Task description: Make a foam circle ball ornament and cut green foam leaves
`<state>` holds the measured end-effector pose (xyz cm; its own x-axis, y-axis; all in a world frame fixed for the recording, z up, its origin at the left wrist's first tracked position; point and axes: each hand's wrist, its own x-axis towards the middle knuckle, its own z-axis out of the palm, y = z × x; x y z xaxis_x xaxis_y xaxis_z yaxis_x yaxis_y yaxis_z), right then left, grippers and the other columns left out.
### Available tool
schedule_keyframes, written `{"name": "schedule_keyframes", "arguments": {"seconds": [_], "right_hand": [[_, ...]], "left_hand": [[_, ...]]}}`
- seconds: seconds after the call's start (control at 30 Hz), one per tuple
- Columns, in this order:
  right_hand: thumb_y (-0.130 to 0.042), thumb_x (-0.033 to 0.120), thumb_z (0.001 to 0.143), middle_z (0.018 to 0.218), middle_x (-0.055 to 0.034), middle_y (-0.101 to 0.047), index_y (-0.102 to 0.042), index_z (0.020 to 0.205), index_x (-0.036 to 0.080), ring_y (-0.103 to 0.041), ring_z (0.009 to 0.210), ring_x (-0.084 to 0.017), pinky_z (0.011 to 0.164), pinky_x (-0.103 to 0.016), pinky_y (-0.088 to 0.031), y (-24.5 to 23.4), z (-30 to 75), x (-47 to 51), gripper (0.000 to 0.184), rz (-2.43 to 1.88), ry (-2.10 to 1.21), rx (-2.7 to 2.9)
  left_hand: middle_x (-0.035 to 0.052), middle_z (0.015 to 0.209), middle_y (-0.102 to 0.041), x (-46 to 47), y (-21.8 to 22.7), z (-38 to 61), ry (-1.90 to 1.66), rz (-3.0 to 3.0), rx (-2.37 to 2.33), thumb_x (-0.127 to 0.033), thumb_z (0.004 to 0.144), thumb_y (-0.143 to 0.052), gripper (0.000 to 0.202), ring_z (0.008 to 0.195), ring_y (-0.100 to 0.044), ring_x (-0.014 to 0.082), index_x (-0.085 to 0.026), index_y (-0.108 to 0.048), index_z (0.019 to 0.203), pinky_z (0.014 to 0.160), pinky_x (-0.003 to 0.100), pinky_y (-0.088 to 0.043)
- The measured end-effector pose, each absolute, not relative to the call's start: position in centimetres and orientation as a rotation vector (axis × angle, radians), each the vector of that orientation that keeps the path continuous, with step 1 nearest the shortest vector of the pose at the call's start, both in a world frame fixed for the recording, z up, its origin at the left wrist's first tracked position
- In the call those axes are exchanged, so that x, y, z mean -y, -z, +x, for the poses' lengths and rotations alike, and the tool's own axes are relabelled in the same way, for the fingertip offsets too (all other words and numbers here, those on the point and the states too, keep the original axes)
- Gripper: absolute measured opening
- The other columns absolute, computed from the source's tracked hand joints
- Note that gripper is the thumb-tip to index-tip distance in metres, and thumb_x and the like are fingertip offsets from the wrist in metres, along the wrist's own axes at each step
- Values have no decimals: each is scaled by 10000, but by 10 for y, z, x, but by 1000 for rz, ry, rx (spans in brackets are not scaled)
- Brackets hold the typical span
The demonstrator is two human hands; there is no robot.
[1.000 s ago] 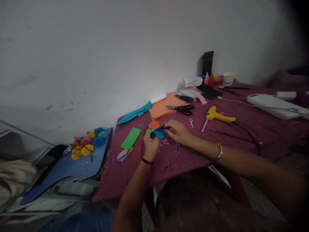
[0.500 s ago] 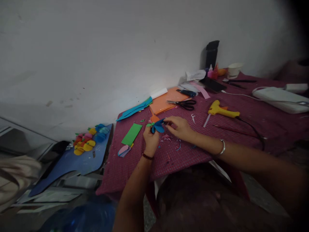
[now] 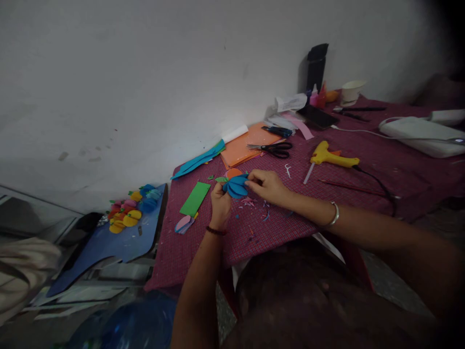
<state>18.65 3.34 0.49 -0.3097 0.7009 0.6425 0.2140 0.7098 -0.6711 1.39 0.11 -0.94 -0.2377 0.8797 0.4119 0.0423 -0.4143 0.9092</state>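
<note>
A blue paper flower (image 3: 237, 187) with several petals and a bit of green is held between both hands above the table. My left hand (image 3: 221, 207) pinches it from the left, near the green piece. Closed on its right edge are the fingertips of my right hand (image 3: 268, 186). Just behind the flower lies an orange round paper piece (image 3: 234, 172). Pink paper scraps (image 3: 249, 200) are scattered below it. To the left sit a green paper rectangle (image 3: 195, 198) and a small stack of pastel cut-outs (image 3: 184, 224).
Scissors (image 3: 276, 148) and a cutter (image 3: 278, 131) lie on orange sheets (image 3: 236, 154). A yellow glue gun (image 3: 332, 157), its cord and a red pencil (image 3: 352, 187) are at right. Finished colourful paper pieces (image 3: 131, 218) rest on a blue board (image 3: 127, 245) at left.
The flower has turned in my hands, so its blue petals now show broadly side by side. My right fingers have closed on its edge. The whole view has shifted slightly.
</note>
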Motion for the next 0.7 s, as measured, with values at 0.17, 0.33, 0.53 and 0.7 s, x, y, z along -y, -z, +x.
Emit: {"name": "schedule_keyframes", "arguments": {"seconds": [0.17, 0.33, 0.53, 0.7], "right_hand": [[-589, 292, 799, 632, 16, -527, -541, 667, 178, -468, 595, -116, 557, -248, -350, -5, 185, -42, 181, -671, -734, 1737], [-588, 372, 786, 546, 42, -486, -521, 669, 187, -422, 523, -107, 513, -245, -330, -3, 183, -51, 230, -668, -1044, 1724], [-640, 244, 754, 709, -5, -554, -551, 725, 181, -496, 659, -142, 610, -281, -361, -7, 188, -42, 112, -684, -568, 1856], [-606, 197, 822, 834, -45, -645, -626, 832, 197, -565, 824, -200, 756, -359, -343, -9, 190, -30, 22, -539, -45, 2041]], "left_hand": [[-65, 633, -506, 2, 4, 14, -1479, 1265, -1010, -380, 626, -792, 347, 541, -423, 58, -177, -523, 711, 554, 198, -396], [-32, 667, -545, 3, 2, 15, -1381, 1197, -956, -436, 568, -826, 425, 586, -505, 88, -183, -523, 723, 580, 230, -451], [-76, 610, -475, 1, 6, 14, -1456, 1156, -935, -362, 608, -814, 395, 527, -436, 53, -186, -466, 675, 545, 194, -416], [-64, 641, -523, 0, 6, 17, -1528, 1167, -995, -334, 565, -826, 381, 558, -453, 57, -179, -493, 665, 563, 197, -426]]}}
